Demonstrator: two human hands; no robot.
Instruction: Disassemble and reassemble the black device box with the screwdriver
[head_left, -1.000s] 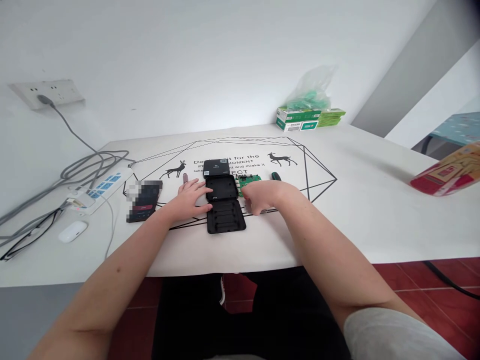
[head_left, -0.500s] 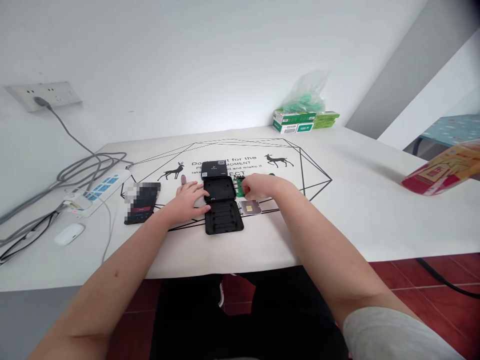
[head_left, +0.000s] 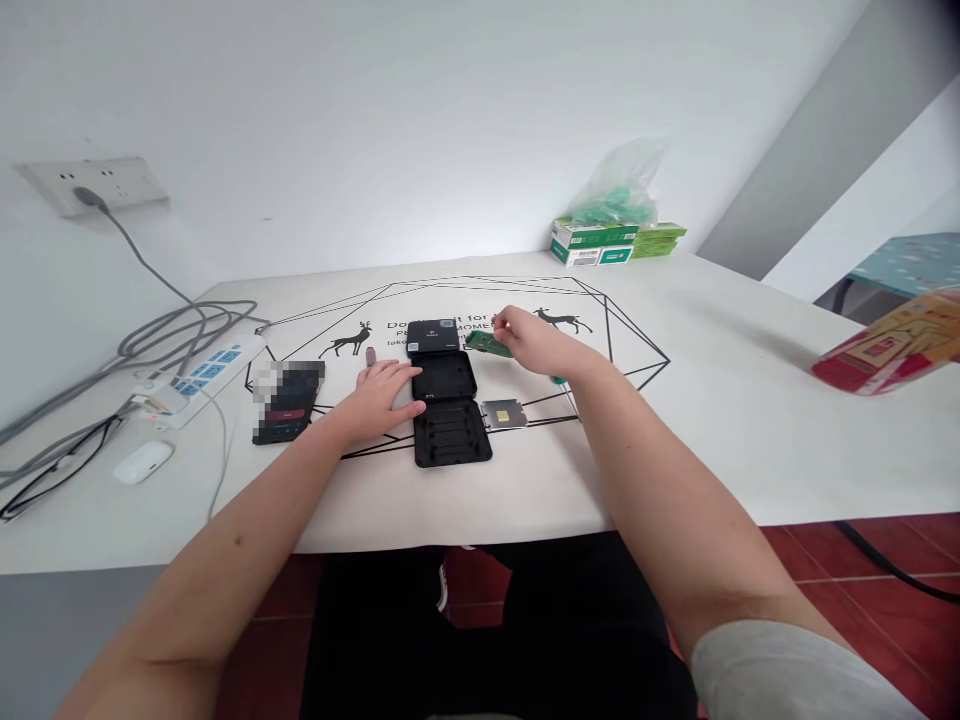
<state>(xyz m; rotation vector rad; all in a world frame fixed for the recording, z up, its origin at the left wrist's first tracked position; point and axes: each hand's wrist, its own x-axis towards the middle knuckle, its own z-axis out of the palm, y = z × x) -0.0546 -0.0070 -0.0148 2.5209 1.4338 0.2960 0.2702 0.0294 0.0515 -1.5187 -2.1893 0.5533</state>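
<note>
Between the fingertips of my right hand (head_left: 529, 340) is a green circuit board (head_left: 486, 344), tilted and raised above the table. My left hand (head_left: 384, 397) rests with fingers spread at the left edge of the black plastic case halves (head_left: 451, 432); its fingertips touch or nearly touch them. One half has ribs inside, the one behind it (head_left: 444, 378) is a plain tray. Behind them is a black box-shaped part (head_left: 433, 336) with small labels. A silvery metal plate (head_left: 505, 414) with a yellowish square lies right of the ribbed half.
A phone (head_left: 288, 402), a power strip (head_left: 206, 378) with grey cables and a white earbud case (head_left: 144, 462) are at left. Green boxes (head_left: 592, 242) with a plastic bag stand against the wall. A green-handled item (head_left: 557, 380) lies partly behind my right wrist. A red-yellow package (head_left: 885, 345) is far right.
My right hand has lifted the green circuit board off the table, up and away from beside the case, tilting it. My left hand has stayed almost in place.
</note>
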